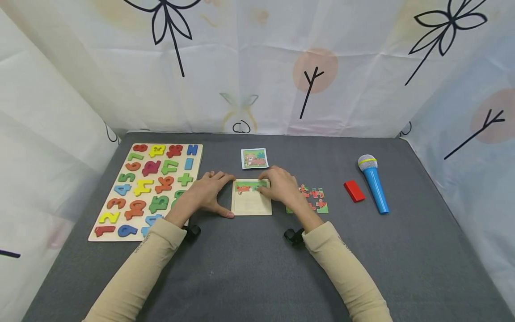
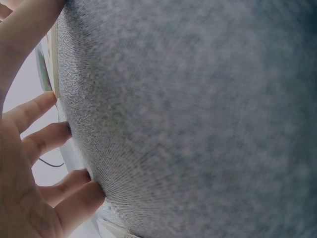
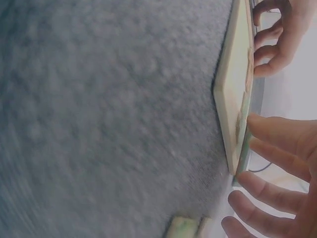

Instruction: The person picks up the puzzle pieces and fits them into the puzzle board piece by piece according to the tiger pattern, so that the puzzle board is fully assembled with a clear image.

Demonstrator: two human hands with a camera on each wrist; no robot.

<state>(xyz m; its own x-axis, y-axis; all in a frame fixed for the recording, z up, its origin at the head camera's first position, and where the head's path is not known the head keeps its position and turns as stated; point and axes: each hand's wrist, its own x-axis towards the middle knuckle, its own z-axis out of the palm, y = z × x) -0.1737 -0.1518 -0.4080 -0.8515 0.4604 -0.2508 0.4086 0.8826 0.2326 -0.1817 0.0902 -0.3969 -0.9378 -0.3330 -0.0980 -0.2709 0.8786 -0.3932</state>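
- At the middle of the table (image 1: 249,277), between both hands: a pale, square tray (image 1: 252,205), lying flat.
- Inside it, along the twelve o'clock side: a row of fitted pieces (image 1: 243,185) in green and orange, with plain pale surface below, down to six o'clock.
- At nine o'clock of the tray: the left hand (image 1: 207,192), thumb and fingers spread wide, forefinger by the ten o'clock corner, thumb by the eight o'clock one, resting at the edge without gripping it.
- At one o'clock: the right hand (image 1: 281,185), thumb on the row, forefinger slightly apart from it at the far edge, remaining fingers fairly straight (clearest from the right wrist); nothing visibly pinched.
- At three o'clock, partly behind the right wrist: loose pieces (image 1: 318,193), red and green.
- At twelve o'clock, beyond the tray: a card (image 1: 255,158) picturing an orange animal.
- At nine o'clock, past the left hand: a board (image 1: 181,166) of coloured numbers.
- Farther out at three o'clock: a red block (image 1: 354,191) just beside a blue mic (image 1: 376,185), head toward eleven.
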